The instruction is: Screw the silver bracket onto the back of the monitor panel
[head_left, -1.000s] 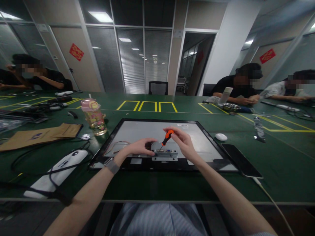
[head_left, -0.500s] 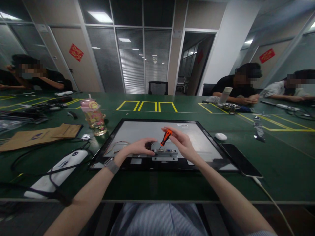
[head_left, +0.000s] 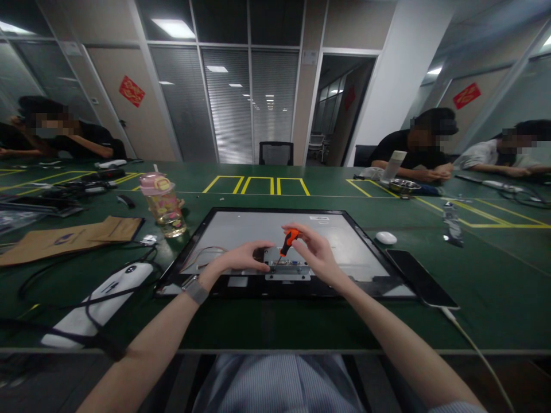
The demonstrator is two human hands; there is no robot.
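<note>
A flat panel [head_left: 297,226] with a black frame and grey back lies on the table before me. On its near part sits a metal bracket [head_left: 287,277] with connectors along it. My right hand [head_left: 317,252] is closed on the handle of an orange and black screwdriver [head_left: 289,242]. The screwdriver is tilted, its tip down at the bracket; the exact spot under the tip is too small to make out. My left hand [head_left: 248,256] grips the left end of the bracket assembly between thumb and fingers. Thin wires [head_left: 202,255] run left of it on the panel.
A phone [head_left: 422,278] on a cable and a white earbud case [head_left: 386,238] lie right of the panel. Left are a drink bottle [head_left: 162,203], a white power strip [head_left: 101,304] with black cables, and a paper bag [head_left: 71,237]. People sit at the far sides.
The screwdriver's handle has shifted very slightly in my right hand's fingers. My left hand stays in the same place at the bracket.
</note>
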